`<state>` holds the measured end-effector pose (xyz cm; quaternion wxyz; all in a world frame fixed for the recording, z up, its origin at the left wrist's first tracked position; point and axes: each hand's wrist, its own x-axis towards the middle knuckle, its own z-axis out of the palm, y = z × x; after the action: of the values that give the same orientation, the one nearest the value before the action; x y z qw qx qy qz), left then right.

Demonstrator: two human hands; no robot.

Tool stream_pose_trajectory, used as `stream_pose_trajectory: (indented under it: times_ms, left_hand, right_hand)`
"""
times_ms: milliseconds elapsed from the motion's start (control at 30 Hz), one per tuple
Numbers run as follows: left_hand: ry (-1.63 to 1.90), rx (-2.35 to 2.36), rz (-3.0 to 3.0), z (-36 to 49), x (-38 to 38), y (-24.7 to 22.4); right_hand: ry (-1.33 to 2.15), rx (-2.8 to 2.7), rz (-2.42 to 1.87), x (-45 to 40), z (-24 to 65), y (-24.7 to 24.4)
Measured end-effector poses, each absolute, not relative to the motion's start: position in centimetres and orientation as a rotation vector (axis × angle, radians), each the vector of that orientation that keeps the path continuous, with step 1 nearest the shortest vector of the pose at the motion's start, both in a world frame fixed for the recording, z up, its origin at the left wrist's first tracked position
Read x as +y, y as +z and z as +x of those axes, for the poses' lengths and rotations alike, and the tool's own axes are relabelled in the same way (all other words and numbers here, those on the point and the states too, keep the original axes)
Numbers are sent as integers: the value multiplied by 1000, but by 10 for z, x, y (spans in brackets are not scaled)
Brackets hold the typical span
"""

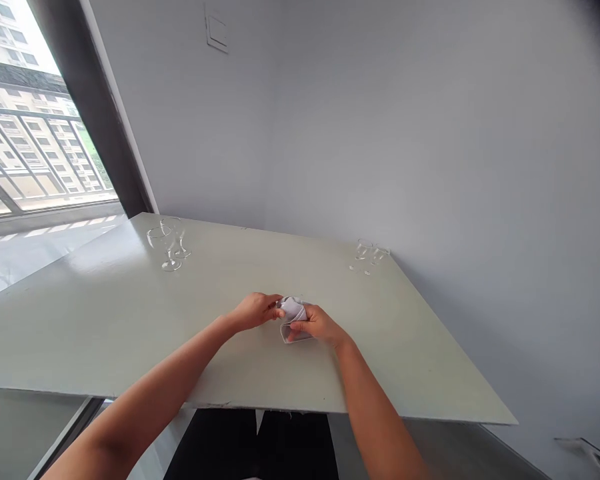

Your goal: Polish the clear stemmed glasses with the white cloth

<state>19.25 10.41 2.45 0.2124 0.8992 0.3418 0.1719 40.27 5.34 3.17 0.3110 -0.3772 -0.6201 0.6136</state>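
Near the front middle of the table, both hands are at a folded white cloth (293,309). My left hand (258,311) comes in from the left, its thumb and fingers closed on the cloth's upper left edge. From the right, my right hand (321,325) grips the other side, with fingers partly tucked under a fold. One flap of the cloth hangs open toward me, just above the tabletop or touching it. Whether something is wrapped inside the cloth is hidden by the folds and fingers.
Two clear stemmed glasses (171,253) stand close together at the table's back left. Small clear glasses (364,249) are near the back right corner, with tiny clear pieces in front. The pale table (220,373) meets a wall (430,167); its front edge is close to my legs.
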Motion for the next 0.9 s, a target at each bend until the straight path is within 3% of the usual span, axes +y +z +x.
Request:
stream_pose_trajectory:
  times_ms: [100,300,567,733,800,900]
  left_hand:
    - [258,897,2363,196,98,37]
    - [543,1260,3000,209,79,49]
    - [-147,833,2348,176,85,69]
    - [412,1158,3027,185,70,67]
    - [465,1079,3164,188,67,69]
    - [395,1021,2919,183,67,84]
  right_hand:
    - [1656,-1573,-1017,52,406,31]
    - [1646,-1054,-876,55,393,17]
    - [1802,-1535,-890,38,388,15]
    - [1719,-1054,-868,48,377,8]
    - [1725,-979,-821,44,376,14]
    - [1687,-1262,-858,26,381,34]
